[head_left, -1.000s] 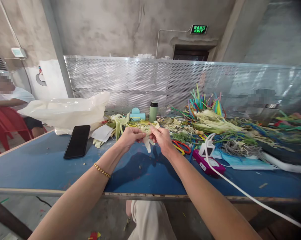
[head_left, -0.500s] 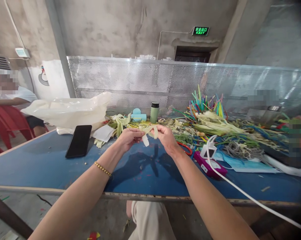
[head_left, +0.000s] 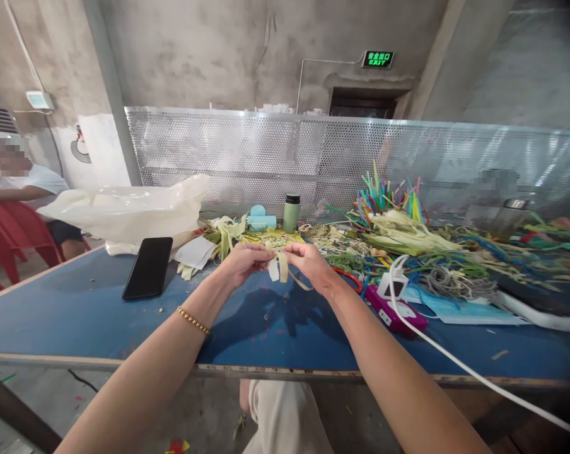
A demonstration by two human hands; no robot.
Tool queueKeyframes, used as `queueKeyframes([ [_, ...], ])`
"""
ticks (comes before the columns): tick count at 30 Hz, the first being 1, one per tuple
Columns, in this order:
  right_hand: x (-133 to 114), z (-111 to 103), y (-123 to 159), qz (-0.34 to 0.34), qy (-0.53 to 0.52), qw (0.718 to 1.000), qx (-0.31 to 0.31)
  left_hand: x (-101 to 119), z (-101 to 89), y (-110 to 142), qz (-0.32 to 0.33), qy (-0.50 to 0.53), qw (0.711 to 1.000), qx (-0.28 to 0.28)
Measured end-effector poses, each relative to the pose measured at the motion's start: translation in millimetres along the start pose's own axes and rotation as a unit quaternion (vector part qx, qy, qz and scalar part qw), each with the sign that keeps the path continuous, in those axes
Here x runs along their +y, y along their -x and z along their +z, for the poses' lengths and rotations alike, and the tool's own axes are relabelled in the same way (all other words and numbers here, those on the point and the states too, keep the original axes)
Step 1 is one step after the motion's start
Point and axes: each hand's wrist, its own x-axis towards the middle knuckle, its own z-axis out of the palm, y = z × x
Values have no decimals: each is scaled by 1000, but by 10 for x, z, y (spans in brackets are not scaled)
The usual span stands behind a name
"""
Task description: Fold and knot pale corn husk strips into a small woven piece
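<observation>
Pale husk-like strips [head_left: 284, 268]: held above blue tabletop [head_left: 77, 315]. Left hand [head_left: 248, 261]: thumb and fingers pinching the strips. Right hand [head_left: 309, 261]: likewise pinching, close beside. Handling: light, short pinch advisable; thin material probably tears if tugged.

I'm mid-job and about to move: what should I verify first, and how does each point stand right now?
1. Left hand gripping: ok, thumb and fingers pinch the pale strips.
2. Right hand gripping: ok, it pinches them from the other side.
3. Strips joined to one another: cannot tell, the fingers cover where they meet.
4. Strip ends gathered in: not ok, short ends hang between the hands and a longer one trails by the right hand.
5. Phone apart from the left arm: ok, it lies off to its left.
6. Green bottle upright: ok, it stands behind the hands with its dark lid on.
</observation>
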Motion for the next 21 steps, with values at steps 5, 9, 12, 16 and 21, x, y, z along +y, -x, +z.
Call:
queueKeyframes([
  [5, 7, -6, -3, 24, -48, 998, -43, 34, 6, 42, 20, -60, 997, -34],
  [9, 21, -13, -16, -64, 58, 996, -38, 20, -18, 25, 36, -86, 995, -28],
  [12, 37, -5, -12, -144, 154, 977, -27, 0, -32, -3, 23, -64, 998, -5],
  [16, 22, 25, 16, -217, 222, 951, -9, -16, -34, -27, 9, -43, 999, 24],
  [21, -31, 35, 18, -219, 243, 943, 69, -21, -28, -34, 24, -64, 997, 31],
])
